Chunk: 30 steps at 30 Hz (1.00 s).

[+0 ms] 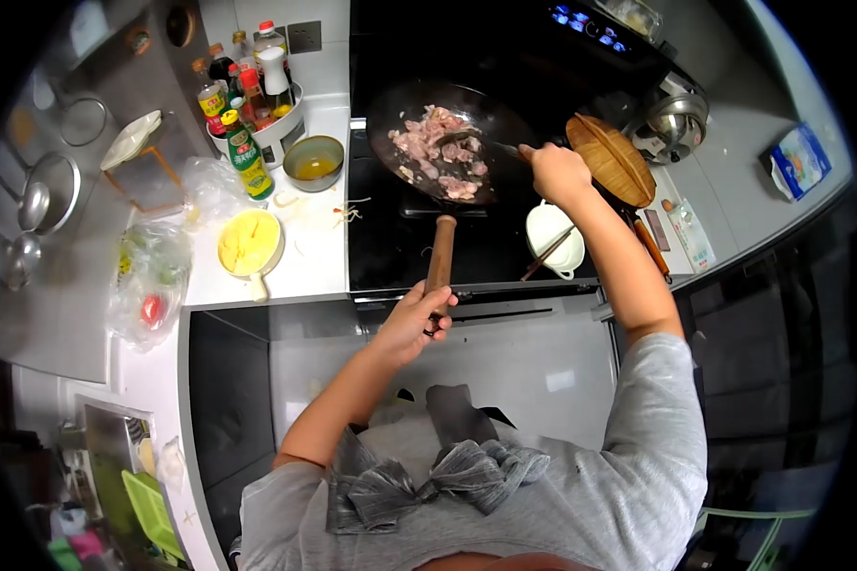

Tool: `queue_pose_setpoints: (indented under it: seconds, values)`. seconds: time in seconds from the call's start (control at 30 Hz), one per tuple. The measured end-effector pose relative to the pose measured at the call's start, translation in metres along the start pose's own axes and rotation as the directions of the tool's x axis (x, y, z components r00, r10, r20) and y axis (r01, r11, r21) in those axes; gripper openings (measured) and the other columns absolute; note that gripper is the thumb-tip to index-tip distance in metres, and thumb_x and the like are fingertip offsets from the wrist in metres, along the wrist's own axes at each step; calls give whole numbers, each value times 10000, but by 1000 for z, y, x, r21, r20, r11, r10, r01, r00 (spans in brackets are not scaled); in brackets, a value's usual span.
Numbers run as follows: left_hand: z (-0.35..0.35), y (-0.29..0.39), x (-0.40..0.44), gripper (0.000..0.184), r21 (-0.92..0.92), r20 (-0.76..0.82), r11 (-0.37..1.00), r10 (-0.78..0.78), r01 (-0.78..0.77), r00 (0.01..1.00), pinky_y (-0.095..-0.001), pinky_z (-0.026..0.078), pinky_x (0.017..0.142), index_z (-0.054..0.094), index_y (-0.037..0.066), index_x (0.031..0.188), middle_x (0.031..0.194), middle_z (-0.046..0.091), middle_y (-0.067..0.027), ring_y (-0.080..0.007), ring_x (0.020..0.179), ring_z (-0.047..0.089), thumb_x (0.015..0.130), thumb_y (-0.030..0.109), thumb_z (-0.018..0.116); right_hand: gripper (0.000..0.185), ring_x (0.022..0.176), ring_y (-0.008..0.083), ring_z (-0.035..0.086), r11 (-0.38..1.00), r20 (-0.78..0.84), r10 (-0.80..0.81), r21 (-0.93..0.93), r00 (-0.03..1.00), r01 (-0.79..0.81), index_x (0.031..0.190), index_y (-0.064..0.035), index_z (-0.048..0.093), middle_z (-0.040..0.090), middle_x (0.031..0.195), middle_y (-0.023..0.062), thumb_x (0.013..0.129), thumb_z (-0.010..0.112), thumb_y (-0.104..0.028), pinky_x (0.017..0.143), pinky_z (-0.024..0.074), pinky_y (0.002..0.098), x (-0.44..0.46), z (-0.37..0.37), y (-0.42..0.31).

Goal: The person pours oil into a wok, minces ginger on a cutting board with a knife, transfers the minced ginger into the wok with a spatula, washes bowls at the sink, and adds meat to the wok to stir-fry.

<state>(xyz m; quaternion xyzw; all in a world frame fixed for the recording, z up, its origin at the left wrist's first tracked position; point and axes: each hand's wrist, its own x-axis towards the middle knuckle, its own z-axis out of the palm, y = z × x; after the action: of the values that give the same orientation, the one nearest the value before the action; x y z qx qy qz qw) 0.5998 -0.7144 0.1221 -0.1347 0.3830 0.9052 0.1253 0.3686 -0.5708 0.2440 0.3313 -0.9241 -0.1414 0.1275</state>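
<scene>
The cylindrical brown wooden handle [441,252] is wrapped firmly by the left hand [419,322], judged the proper hold, as the round dark metal wok [500,108] is rated heavy and rigid. Over the flat black cooktop [381,252], glistening pale-pink meat pieces [424,143], judged soft and slippery, are spread inside it. A slim dark utensil [507,147] is gripped by the right hand's [550,169] curled fingers; its head, partly obscured, cannot be identified confidently.

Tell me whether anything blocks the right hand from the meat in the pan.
Nothing visible does: the cooking tool in the right hand reaches into the meat in the pan. The white bowl sits off that path.
</scene>
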Motion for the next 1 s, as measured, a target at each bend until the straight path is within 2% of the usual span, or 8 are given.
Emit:
queue_pose_setpoints:
  seconds: [0.13, 0.23, 0.37, 0.43, 0.57, 0.7, 0.77, 1.0]
  values:
    - [2, 1, 0, 219, -24, -10, 1000, 0, 0, 1000, -211, 361, 472, 420, 100, 1022, 873, 494, -10, -78, 604, 445, 885, 223, 539, 437, 833, 312, 627, 972, 51, 194, 125, 980, -199, 1159, -187, 550, 625, 901, 163, 742, 535, -58, 713, 511, 396, -7, 12, -3]
    - [-1, -3, 2, 228, -25, 13, 1000, -1, 2, 1000, -217, 369, 473, 417, 102, 1032, 875, 499, -9, -83, 602, 449, 884, 222, 542, 473, 810, 335, 626, 971, -7, 192, 145, 981, -189, 1209, -150, 495, 595, 943, 186, 744, 544, -78, 690, 516, 406, -14, 45, -15]
    - [1, -3, 3, 225, -20, 24, 1000, -8, 9, 1000, -217, 370, 475, 412, 101, 1034, 885, 504, -11, -83, 606, 453, 887, 217, 537, 584, 768, 328, 620, 987, 11, 3, 162, 1000, -5, 1234, -125, 486, 580, 913, 189, 668, 555, -1, 689, 513, 404, -41, 57, -15]
    - [2, -4, 3, 225, -20, 26, 1000, -7, 8, 1000, -218, 370, 477, 411, 100, 1034, 886, 505, -11, -84, 609, 454, 888, 217, 536, 529, 780, 309, 624, 996, 69, -42, 84, 997, 36, 1230, -136, 492, 585, 942, 177, 714, 530, -26, 679, 513, 388, -52, 37, -2]
    - [-1, -3, 5, 221, -11, 41, 1000, -7, 7, 999, -220, 373, 486, 409, 98, 1024, 885, 505, -14, -84, 618, 455, 889, 223, 533, 540, 789, 305, 618, 997, 58, 29, 64, 998, -33, 1201, -208, 529, 584, 920, 150, 698, 542, -11, 677, 509, 392, -64, -14, 24]
    - [6, -2, 1, 157, -11, 5, 1000, -4, 4, 1000, -194, 351, 473, 432, 108, 974, 864, 496, -9, -66, 602, 427, 906, 229, 507, 546, 761, 321, 621, 990, -112, 101, 109, 989, -89, 1221, -180, 501, 583, 913, 158, 698, 555, -32, 654, 510, 404, -45, 8, 9]
    - [6, -2, 2, 165, 2, 5, 1000, -2, 2, 1000, -196, 353, 475, 429, 109, 979, 866, 494, -8, -68, 605, 429, 904, 232, 509, 526, 762, 332, 621, 987, -80, 109, 128, 991, -99, 1225, -151, 486, 580, 919, 179, 713, 552, -50, 665, 514, 402, -25, 32, -3]
    - [5, -2, 0, 189, -19, 17, 1000, 4, -3, 1000, -203, 356, 484, 416, 110, 995, 876, 490, -3, -66, 604, 428, 896, 233, 521, 551, 821, 314, 617, 994, 71, -108, 40, 992, 106, 1241, -152, 480, 585, 947, 161, 711, 540, -13, 702, 508, 407, -40, 17, -3]
